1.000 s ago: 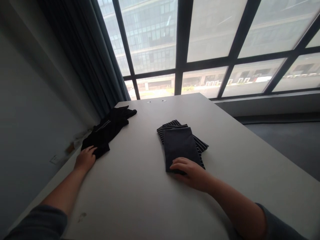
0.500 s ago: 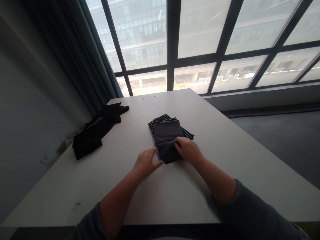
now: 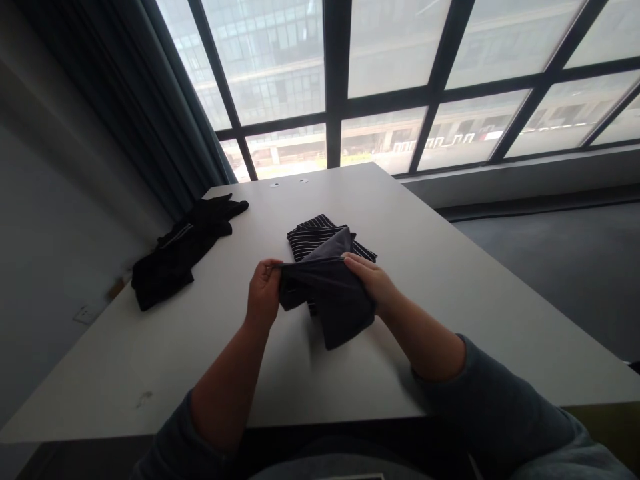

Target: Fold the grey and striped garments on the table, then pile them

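Note:
A dark grey folded cloth (image 3: 345,300) is raised between my two hands above the white table. My left hand (image 3: 265,290) pinches its left end, and my right hand (image 3: 367,280) grips its upper edge on the right. The edge is drawn fairly straight between them, while the lower part hangs down in a loose flap. Behind and partly beneath it lies a black cloth with white stripes (image 3: 313,233), folded on the table. What kind of garment either cloth is, I cannot tell.
Crumpled black clothing (image 3: 183,250) lies along the left side of the white table (image 3: 210,360). Two small round fittings (image 3: 303,181) sit near its far edge. A large window with dark frames (image 3: 337,73) stands behind, with a dark curtain (image 3: 125,100) at the left.
The grey cloth lay flat on the striped one; now it is lifted and stretched between both hands. My left hand has moved left and up and now grips it. The view has tilted slightly.

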Available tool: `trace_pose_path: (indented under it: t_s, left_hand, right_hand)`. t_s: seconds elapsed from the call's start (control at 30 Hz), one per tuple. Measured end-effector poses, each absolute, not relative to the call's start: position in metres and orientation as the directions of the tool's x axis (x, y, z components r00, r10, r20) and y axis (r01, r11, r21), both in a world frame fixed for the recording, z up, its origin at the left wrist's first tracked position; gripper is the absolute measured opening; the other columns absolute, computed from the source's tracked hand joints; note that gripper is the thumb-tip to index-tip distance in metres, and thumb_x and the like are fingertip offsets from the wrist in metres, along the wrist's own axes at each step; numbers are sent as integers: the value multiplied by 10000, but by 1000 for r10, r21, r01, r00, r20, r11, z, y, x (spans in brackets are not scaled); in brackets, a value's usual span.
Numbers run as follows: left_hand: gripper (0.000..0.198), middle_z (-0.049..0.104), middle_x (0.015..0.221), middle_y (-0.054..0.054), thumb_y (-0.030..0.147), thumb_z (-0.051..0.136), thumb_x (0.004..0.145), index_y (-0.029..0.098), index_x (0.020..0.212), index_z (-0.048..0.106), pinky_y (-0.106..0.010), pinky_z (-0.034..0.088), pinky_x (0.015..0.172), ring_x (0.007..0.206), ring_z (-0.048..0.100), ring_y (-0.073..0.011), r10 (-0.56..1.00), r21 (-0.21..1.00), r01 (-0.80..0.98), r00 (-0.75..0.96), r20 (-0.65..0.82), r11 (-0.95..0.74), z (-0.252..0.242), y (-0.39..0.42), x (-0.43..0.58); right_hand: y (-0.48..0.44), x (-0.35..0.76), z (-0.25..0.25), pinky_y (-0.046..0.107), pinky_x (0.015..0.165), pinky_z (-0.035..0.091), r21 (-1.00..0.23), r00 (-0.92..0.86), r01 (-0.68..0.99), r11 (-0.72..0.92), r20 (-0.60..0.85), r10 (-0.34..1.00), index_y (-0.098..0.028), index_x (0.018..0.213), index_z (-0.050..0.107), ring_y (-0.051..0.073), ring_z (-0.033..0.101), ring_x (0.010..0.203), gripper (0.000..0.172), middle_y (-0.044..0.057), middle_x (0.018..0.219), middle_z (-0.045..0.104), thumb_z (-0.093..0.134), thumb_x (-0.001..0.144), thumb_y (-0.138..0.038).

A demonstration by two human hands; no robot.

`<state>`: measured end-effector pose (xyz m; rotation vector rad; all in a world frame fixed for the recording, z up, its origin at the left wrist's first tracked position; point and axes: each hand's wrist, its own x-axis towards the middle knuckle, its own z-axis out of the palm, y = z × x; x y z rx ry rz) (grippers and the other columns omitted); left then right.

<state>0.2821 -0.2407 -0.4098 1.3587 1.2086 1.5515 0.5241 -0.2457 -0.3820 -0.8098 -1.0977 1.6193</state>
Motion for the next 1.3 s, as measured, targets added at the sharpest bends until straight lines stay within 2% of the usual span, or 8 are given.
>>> trace_pose_path:
  t_s: [0.2, 0.37, 0.5, 0.67, 0.8, 0.97, 1.13, 1.3]
  left_hand:
    - [346, 501, 647, 54, 584, 556, 998, 242, 976, 601, -238, 393, 540, 537, 464, -134, 968, 939, 256, -38, 249, -232, -404, -234, 252]
    - [308, 681, 1086, -70, 469, 706, 917, 239, 1121, 686, -384, 489, 959, 1053, 626, -266, 866, 527, 767, 75, 494, -366, -403, -230, 249]
    - [178, 685, 963, -64, 406, 658, 963, 241, 938, 721, -382, 480, 928, 931, 623, -248, 847, 338, 784, 428, 316, -521, -392, -244, 260]
    - [516, 683, 1189, -102, 464, 846, 770, 294, 1240, 717, -396, 501, 904, 1069, 642, -328, 885, 231, 864, 464, -22, -447, -399, -264, 266]
    - [635, 555, 1465, -153, 261, 749, 810, 287, 1432, 622, -446, 489, 1015, 1250, 591, -371, 938, 161, 927, 345, -4, -340, -413, -259, 261]
    - [331, 659, 1263, -151, 251, 614, 923, 242, 1240, 708, -414, 529, 880, 1010, 688, -316, 962, 176, 947, 274, 3, -270, -413, -248, 261]
    - [200, 742, 1033, -60, 319, 576, 972, 249, 1058, 742, -351, 523, 861, 944, 698, -259, 910, 505, 772, 409, 70, -386, -401, -245, 264]
    - [249, 731, 951, -21, 437, 591, 982, 224, 1029, 710, -310, 527, 811, 879, 671, -215, 882, 808, 484, 463, 90, -336, -396, -246, 263]
  right_hand:
    - [-236, 549, -377, 299, 731, 566, -906, -299, -419, -68, 67, 952, -270, 1186, 566, 165, 662, 798, 476, -11, 938, 673, 789, 800, -439]
    - [-213, 546, -403, 318, 785, 607, -852, -101, -523, -23, 35, 994, -253, 1062, 576, 159, 675, 826, 368, -4, 979, 695, 784, 765, -317]
    - [-192, 546, -423, 339, 895, 610, -836, 42, -546, 50, 32, 999, -215, 1128, 634, 162, 675, 865, 379, 24, 950, 692, 722, 771, -307]
    - [-198, 552, -415, 511, 1186, 468, -931, 231, 39, 363, 362, 903, -222, 1321, 628, 276, 531, 1385, 457, 121, 1404, 588, 583, 948, -480]
    - [-234, 532, -400, 521, 1264, 372, -587, -123, 453, 671, 704, 699, -250, 1235, 712, 301, 413, 1496, 295, 109, 1484, 534, 610, 990, -378]
    - [-259, 487, -426, 405, 1112, 526, -460, -636, 249, 852, 586, 502, -223, 1249, 709, 216, 619, 1223, 312, 121, 1283, 650, 524, 1003, -176]
    - [-236, 484, -453, 488, 1178, 462, -520, -521, 435, 735, 520, 677, -180, 1346, 668, 270, 531, 1356, 469, 151, 1444, 567, 536, 905, -90]
    - [-230, 498, -440, 464, 1112, 475, -513, -454, 448, 732, 575, 681, -178, 1206, 689, 257, 568, 1189, 338, 119, 1193, 671, 556, 903, -112]
